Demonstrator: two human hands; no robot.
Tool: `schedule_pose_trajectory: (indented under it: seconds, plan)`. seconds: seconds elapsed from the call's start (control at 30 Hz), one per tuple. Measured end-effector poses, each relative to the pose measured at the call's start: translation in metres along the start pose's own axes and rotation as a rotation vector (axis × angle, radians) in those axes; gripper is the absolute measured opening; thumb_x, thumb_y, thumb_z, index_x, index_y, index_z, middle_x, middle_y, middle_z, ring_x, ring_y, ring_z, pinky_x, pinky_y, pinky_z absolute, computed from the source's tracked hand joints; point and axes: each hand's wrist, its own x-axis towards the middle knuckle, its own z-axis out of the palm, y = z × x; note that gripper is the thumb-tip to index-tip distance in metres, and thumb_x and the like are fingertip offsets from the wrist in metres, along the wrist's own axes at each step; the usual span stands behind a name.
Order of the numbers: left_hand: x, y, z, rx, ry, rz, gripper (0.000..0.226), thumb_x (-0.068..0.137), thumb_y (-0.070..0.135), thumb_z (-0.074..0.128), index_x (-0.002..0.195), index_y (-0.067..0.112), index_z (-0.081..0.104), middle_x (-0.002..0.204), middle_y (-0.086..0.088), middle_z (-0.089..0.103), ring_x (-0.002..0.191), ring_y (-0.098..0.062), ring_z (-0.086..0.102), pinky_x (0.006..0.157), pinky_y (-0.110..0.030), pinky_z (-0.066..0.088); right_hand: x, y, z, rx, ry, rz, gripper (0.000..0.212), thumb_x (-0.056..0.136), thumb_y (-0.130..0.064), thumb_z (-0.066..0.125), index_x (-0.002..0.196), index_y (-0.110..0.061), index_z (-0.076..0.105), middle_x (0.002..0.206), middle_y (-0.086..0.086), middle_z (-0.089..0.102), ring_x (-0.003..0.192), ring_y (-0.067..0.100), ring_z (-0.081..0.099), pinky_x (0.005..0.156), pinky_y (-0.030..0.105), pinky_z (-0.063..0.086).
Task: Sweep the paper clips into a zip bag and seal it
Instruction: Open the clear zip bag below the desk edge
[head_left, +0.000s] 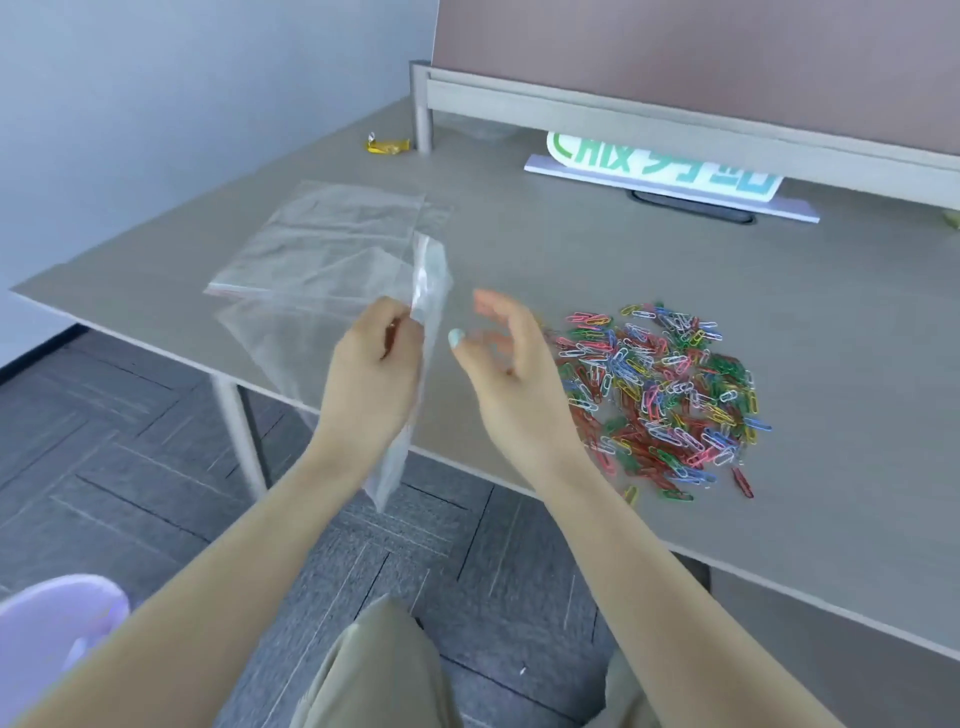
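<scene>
While left hand (376, 364) pinches zip bag (415, 291), paper clips (660, 395) lie heaped.

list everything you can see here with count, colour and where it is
paper clips: one big pile, mixed colours, on the desk at right, near its front edge
held bag: one, clear, lifted over the desk's front left edge
flat bag: one, clear, lying on the desk behind the held bag
wrapper: one, yellow, far left of the desk by a post
sign: one, white with green lettering, under the shelf at the back
desk: one, grey-brown
stool: one, lilac, bottom left on the floor
left hand: pinches the held bag's edge
right hand: fingers loosely curled, holds nothing, beside the paper clips
</scene>
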Motion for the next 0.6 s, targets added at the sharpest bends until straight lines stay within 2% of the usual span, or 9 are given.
schedule_pose_trajectory:
  seconds: [0.1, 0.2, 0.27, 0.33, 0.37, 0.43, 0.5, 0.6]
  plan:
    - [-0.054, 0.016, 0.0, -0.195, -0.064, -0.078, 0.025, 0.089, 0.014, 0.038, 0.066, 0.007, 0.046, 0.051, 0.004, 0.042, 0.045, -0.006, 0.037, 0.042, -0.016, 0.031, -0.045, -0.005, -0.002, 0.111, -0.091, 0.05, 0.018, 0.089, -0.02, 0.055, 0.105, -0.022, 0.061, 0.097, -0.011, 0.064, 0.088, -0.002, 0.06, 0.086, 0.019, 0.048]
    - [-0.096, 0.019, 0.002, -0.275, -0.108, -0.09, 0.025, 0.09, 0.012, 0.036, 0.067, 0.003, 0.043, 0.052, 0.003, 0.04, 0.047, -0.01, 0.036, 0.044, -0.019, 0.031, -0.086, -0.005, -0.012, 0.089, -0.053, 0.022, 0.014, 0.089, -0.016, 0.055, 0.097, -0.02, 0.065, 0.085, -0.015, 0.066, 0.076, -0.011, 0.059, 0.073, 0.006, 0.045]
    - [-0.12, 0.018, 0.006, -0.269, -0.147, -0.07, 0.028, 0.091, 0.011, 0.035, 0.063, 0.008, 0.039, 0.052, 0.001, 0.039, 0.048, -0.012, 0.034, 0.046, -0.023, 0.03, -0.109, -0.004, -0.022, 0.042, -0.056, 0.026, 0.018, 0.089, -0.014, 0.053, 0.082, -0.024, 0.065, 0.069, -0.017, 0.064, 0.063, -0.01, 0.056, 0.063, 0.004, 0.041]
    - [-0.144, 0.015, 0.009, -0.255, -0.186, -0.048, 0.032, 0.092, 0.011, 0.036, 0.059, 0.013, 0.037, 0.051, 0.001, 0.04, 0.046, -0.011, 0.034, 0.047, -0.023, 0.03, -0.133, 0.0, -0.029, -0.048, -0.039, 0.055, 0.032, 0.09, -0.015, 0.051, 0.06, -0.024, 0.059, 0.048, -0.009, 0.054, 0.051, -0.001, 0.046, 0.054, 0.014, 0.038]
    - [-0.152, 0.013, 0.01, -0.251, -0.195, -0.036, 0.034, 0.091, 0.012, 0.037, 0.058, 0.013, 0.038, 0.05, 0.0, 0.041, 0.046, -0.012, 0.036, 0.048, -0.024, 0.032, -0.142, 0.004, -0.032, -0.092, -0.025, 0.063, 0.036, 0.089, -0.016, 0.05, 0.054, -0.02, 0.055, 0.044, -0.005, 0.05, 0.05, 0.002, 0.041, 0.053, 0.02, 0.034]
    - [-0.168, 0.011, 0.013, -0.245, -0.218, -0.007, 0.035, 0.091, 0.015, 0.042, 0.056, 0.01, 0.042, 0.048, 0.0, 0.044, 0.046, -0.016, 0.039, 0.05, -0.031, 0.035, -0.165, 0.009, -0.037, -0.131, -0.001, 0.077, 0.036, 0.089, -0.017, 0.05, 0.053, -0.012, 0.057, 0.042, -0.003, 0.048, 0.049, 0.003, 0.036, 0.052, 0.021, 0.03]
    - [-0.184, 0.007, 0.016, -0.244, -0.247, 0.018, 0.036, 0.091, 0.019, 0.043, 0.058, 0.006, 0.045, 0.046, -0.001, 0.046, 0.046, -0.018, 0.042, 0.052, -0.034, 0.037, -0.185, 0.016, -0.041, -0.152, 0.024, 0.094, 0.03, 0.088, -0.017, 0.052, 0.062, -0.007, 0.063, 0.043, -0.005, 0.044, 0.047, 0.005, 0.033, 0.05, 0.021, 0.028]
    - [-0.205, 0.007, 0.02, -0.235, -0.284, 0.001, 0.032, 0.092, 0.015, 0.039, 0.064, 0.001, 0.047, 0.051, -0.006, 0.051, 0.052, -0.024, 0.049, 0.055, -0.037, 0.042, -0.207, 0.024, -0.044, -0.16, 0.113, 0.095, 0.019, 0.085, -0.013, 0.058, 0.071, -0.011, 0.07, 0.042, -0.014, 0.051, 0.044, 0.0, 0.044, 0.051, 0.011, 0.033]
